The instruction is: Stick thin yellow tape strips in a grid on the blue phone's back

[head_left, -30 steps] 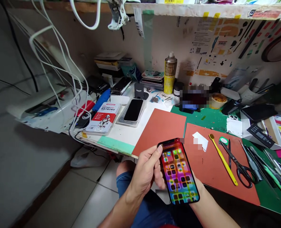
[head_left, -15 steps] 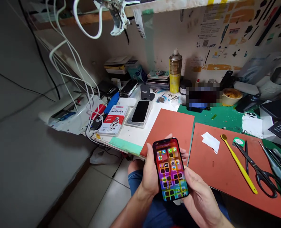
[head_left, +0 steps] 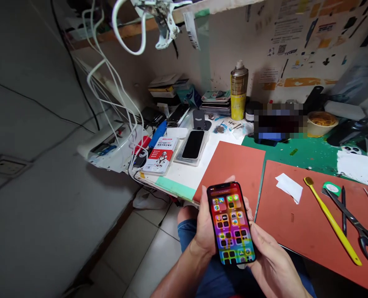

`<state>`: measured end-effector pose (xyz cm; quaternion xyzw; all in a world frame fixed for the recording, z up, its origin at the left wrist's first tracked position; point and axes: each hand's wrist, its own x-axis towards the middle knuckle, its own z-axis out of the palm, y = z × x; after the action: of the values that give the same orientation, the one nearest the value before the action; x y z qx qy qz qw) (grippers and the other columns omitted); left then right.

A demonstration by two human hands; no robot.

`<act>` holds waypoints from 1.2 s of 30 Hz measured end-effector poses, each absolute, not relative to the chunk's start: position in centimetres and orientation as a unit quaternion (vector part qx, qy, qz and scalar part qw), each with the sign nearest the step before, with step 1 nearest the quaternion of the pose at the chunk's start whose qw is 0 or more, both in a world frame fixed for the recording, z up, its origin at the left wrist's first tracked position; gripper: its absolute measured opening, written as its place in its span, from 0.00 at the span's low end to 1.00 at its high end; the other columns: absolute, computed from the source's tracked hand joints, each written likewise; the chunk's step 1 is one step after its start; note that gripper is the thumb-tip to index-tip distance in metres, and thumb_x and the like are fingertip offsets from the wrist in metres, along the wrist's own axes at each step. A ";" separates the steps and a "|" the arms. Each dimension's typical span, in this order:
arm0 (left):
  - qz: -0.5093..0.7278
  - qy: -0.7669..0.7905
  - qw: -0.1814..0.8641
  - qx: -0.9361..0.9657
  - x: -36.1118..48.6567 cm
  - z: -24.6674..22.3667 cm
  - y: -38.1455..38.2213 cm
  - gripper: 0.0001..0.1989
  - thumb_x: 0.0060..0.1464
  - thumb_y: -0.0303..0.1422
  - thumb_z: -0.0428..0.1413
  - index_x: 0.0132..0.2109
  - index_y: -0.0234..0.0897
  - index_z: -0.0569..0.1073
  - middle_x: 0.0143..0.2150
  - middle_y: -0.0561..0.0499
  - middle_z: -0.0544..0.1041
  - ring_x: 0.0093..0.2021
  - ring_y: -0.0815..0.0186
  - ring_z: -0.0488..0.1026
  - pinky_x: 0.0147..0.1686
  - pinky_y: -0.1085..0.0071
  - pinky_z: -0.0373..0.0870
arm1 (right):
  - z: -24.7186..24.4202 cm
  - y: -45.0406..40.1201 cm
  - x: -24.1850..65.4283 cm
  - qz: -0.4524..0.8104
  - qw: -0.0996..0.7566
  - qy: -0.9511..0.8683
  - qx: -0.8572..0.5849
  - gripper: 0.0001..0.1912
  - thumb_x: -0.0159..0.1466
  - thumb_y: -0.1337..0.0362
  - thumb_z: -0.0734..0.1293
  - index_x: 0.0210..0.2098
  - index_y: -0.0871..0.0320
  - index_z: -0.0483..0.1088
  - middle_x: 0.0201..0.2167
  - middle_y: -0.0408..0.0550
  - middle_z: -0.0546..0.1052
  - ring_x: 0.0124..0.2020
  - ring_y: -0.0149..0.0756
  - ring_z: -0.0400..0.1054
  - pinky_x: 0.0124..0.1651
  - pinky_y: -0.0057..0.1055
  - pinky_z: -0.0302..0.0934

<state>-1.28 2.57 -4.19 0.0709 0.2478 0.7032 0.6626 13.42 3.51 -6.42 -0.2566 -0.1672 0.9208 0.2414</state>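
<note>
A lit smartphone [head_left: 233, 223] is held tilted above my lap, its screen showing rows of app folders on a red-to-teal background. My left hand [head_left: 205, 229] is wrapped around the phone's left side and back, fingertips showing past the right edge. The thumb and fingers of my right hand [head_left: 269, 252] close on the lower right edge of the same phone. What the fingers behind it do is hidden. Just beyond the phone lies a red-brown mat [head_left: 233, 161] on the bench.
On a second mat [head_left: 283, 219] lie a yellow brush [head_left: 333, 221], scissors [head_left: 354, 223] and paper scraps [head_left: 289, 187]. A dark-screened phone [head_left: 193, 144], a battery box [head_left: 161, 155] and a spray can [head_left: 239, 91] stand farther back. White cables [head_left: 109, 78] hang at left.
The view has swung left, so the bench shifts right in the picture. Both hands keep their hold on the phone, and its screen looks the same.
</note>
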 end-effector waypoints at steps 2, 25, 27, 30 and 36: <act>0.704 0.238 0.665 0.073 -1.2 -4.3 2.5 0.38 0.69 0.62 0.43 0.70 0.40 0.70 0.42 0.42 0.82 0.39 0.55 0.81 0.43 0.57 0.77 | -7.3 3.2 13.7 0.918 0.240 -0.157 -0.274 0.23 0.69 0.45 0.72 0.57 0.51 0.83 0.56 0.56 0.83 0.55 0.50 0.78 0.59 0.47 0.72; 0.608 0.423 0.655 0.151 1.4 -5.5 -1.2 0.37 0.69 0.60 0.48 0.76 0.48 0.65 0.67 0.41 0.76 0.55 0.50 0.80 0.58 0.55 0.76 | -3.1 8.0 15.1 0.643 0.297 -0.622 -0.334 0.16 0.69 0.53 0.76 0.55 0.42 0.83 0.55 0.53 0.75 0.57 0.51 0.69 0.58 0.46 0.69; 0.610 0.436 0.644 0.153 1.8 -5.4 -1.2 0.36 0.69 0.60 0.49 0.75 0.48 0.66 0.71 0.42 0.72 0.62 0.48 0.76 0.64 0.53 0.73 | -3.2 7.9 14.7 0.649 0.294 -0.625 -0.319 0.14 0.69 0.54 0.76 0.54 0.41 0.84 0.50 0.51 0.75 0.55 0.50 0.70 0.59 0.47 0.68; 0.600 0.449 0.645 0.151 2.1 -5.2 -1.2 0.36 0.69 0.60 0.48 0.76 0.49 0.64 0.74 0.44 0.70 0.69 0.46 0.71 0.68 0.49 0.69 | -3.3 7.6 14.5 0.670 0.286 -0.607 -0.317 0.14 0.68 0.54 0.76 0.53 0.42 0.84 0.45 0.50 0.75 0.51 0.49 0.70 0.58 0.48 0.67; 0.620 0.449 0.623 0.163 2.3 -5.0 -0.9 0.31 0.72 0.56 0.46 0.71 0.47 0.73 0.77 0.50 0.65 0.80 0.53 0.51 0.79 0.56 0.45 | -3.3 7.9 14.4 0.699 0.275 -0.583 -0.310 0.13 0.69 0.54 0.76 0.52 0.44 0.85 0.44 0.49 0.76 0.49 0.45 0.71 0.54 0.42 0.68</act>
<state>2.32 -0.91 -5.03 0.1627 0.4489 0.6196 0.6230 14.37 7.88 -3.34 -0.3102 -0.5831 0.6989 0.2745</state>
